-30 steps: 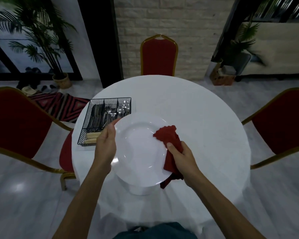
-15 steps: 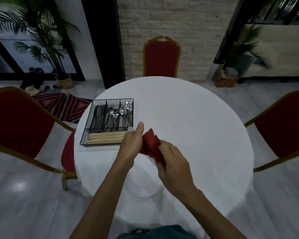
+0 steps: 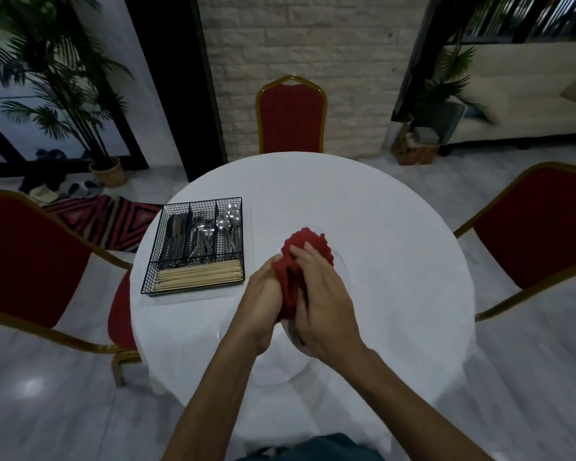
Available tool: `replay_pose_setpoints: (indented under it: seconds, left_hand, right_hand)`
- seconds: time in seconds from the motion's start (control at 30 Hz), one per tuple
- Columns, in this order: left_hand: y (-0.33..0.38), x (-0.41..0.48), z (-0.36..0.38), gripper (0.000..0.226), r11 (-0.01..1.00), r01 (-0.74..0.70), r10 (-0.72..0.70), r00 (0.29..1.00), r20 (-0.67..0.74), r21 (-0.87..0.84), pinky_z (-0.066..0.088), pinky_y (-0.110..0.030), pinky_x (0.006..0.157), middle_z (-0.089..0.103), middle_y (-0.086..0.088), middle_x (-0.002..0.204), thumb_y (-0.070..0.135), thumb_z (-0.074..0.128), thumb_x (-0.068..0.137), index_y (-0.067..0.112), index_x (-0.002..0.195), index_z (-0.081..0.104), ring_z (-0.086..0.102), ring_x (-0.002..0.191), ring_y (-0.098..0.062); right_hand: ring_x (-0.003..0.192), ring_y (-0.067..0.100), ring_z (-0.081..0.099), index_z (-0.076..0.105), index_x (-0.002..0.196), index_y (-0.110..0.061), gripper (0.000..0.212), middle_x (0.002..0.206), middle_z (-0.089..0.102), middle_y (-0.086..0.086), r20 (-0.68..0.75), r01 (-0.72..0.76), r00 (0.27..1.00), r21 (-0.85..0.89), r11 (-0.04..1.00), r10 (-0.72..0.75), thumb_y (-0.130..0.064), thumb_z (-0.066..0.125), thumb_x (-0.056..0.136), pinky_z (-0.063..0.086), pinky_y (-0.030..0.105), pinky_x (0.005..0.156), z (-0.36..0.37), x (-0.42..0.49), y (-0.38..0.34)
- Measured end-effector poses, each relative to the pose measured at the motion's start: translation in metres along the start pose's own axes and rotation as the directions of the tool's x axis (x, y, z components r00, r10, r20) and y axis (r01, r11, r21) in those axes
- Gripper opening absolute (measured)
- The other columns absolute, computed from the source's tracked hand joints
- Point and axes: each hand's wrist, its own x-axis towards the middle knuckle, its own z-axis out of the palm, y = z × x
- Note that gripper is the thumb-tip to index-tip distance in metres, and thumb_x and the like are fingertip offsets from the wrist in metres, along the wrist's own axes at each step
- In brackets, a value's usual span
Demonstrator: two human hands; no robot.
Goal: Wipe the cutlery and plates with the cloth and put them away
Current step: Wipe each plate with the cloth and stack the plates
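Both of my hands are bunched around the red cloth (image 3: 308,244) over the middle of the round white table (image 3: 396,227). My left hand (image 3: 263,294) grips the cloth's left side and my right hand (image 3: 323,304) covers it from the right. Under them lies a white plate (image 3: 342,265). Only a faint arc of its rim shows against the tablecloth. A pale curved edge of crockery (image 3: 280,377) shows lower down, below my wrists. Left of my hands stands a black wire cutlery basket (image 3: 153,277) with knives, forks, spoons (image 3: 228,221) and chopsticks (image 3: 200,277).
Red chairs with gold frames stand on the left (image 3: 30,261), at the far side (image 3: 291,118) and on the right (image 3: 539,234). A potted palm (image 3: 107,168), shoes and a patterned rug (image 3: 107,221) lie beyond the left chair.
One second ago my left hand held the plate tilted up while my right wiped it. Since then the plate has gone down and both hands have closed together on the cloth.
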Motion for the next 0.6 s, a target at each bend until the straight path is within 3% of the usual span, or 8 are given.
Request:
replay_pose_setpoints:
  seconds: [0.07,0.13,0.23,0.37,0.5,0.6]
  left_hand:
    - [0.000,-0.001,0.000,0.033,0.999,0.015,-0.017,0.999,0.037,0.051,0.057,-0.036,0.079,0.078,0.003,0.105,0.042,0.045,0.106,0.028,0.113,0.074,0.074,0.098,-0.015]
    - [-0.002,-0.001,-0.003,0.034,0.997,0.029,-0.032,0.999,0.034,0.078,0.055,-0.040,0.087,0.077,0.005,0.111,0.042,0.041,0.107,0.032,0.118,0.072,0.071,0.105,-0.018]
    - [-0.004,-0.001,-0.007,0.037,0.998,0.065,-0.066,0.997,-0.045,-0.012,0.051,-0.050,0.102,0.075,0.005,0.119,0.045,0.044,0.106,0.027,0.128,0.067,0.070,0.113,-0.019]
    - [-0.002,0.006,-0.019,0.038,0.914,0.067,-0.165,0.962,-0.217,-0.400,0.058,-0.039,0.079,0.077,-0.007,0.109,0.037,0.047,0.106,0.009,0.123,0.066,0.075,0.097,-0.023]
    - [-0.007,0.012,-0.041,0.039,0.822,0.020,-0.244,0.915,-0.320,-0.570,0.058,-0.043,0.082,0.071,-0.011,0.124,0.034,0.050,0.105,0.009,0.132,0.062,0.067,0.113,-0.030]
    - [-0.011,0.013,-0.047,0.036,0.773,0.022,-0.285,0.905,-0.316,-0.634,0.057,-0.046,0.084,0.069,-0.010,0.128,0.030,0.048,0.106,0.011,0.134,0.061,0.065,0.117,-0.031]
  right_hand:
    - [0.136,0.013,0.049,0.053,0.143,-0.018,0.047,0.144,0.058,-0.003,0.005,-0.097,0.995,0.068,0.993,0.096,-0.019,0.039,0.098,0.039,0.032,0.114,-0.008,0.019,0.001]
    - [0.114,0.015,0.061,0.056,0.136,-0.023,0.037,0.127,0.066,-0.004,0.012,-0.266,0.964,0.132,0.955,0.266,-0.020,0.039,0.102,0.047,0.029,0.097,-0.018,0.040,0.006]
    - [0.108,0.016,0.063,0.059,0.126,-0.028,0.027,0.116,0.068,-0.007,0.152,-0.578,0.816,0.232,0.782,0.558,-0.034,0.040,0.106,0.048,0.034,0.094,-0.032,0.060,0.029]
    - [0.112,0.015,0.062,0.060,0.127,-0.028,0.032,0.121,0.067,-0.007,0.278,-0.716,0.698,0.285,0.637,0.660,-0.042,0.039,0.107,0.047,0.035,0.100,-0.035,0.046,0.056]
    - [0.113,0.018,0.064,0.061,0.128,-0.029,0.030,0.115,0.069,-0.009,0.252,-0.706,0.706,0.329,0.627,0.662,-0.034,0.037,0.109,0.049,0.034,0.096,-0.024,0.007,0.048]
    - [0.120,0.008,0.055,0.050,0.145,-0.030,0.039,0.128,0.060,-0.016,0.118,-0.486,0.874,0.252,0.837,0.472,-0.032,0.037,0.109,0.041,0.023,0.102,-0.017,-0.016,0.030]
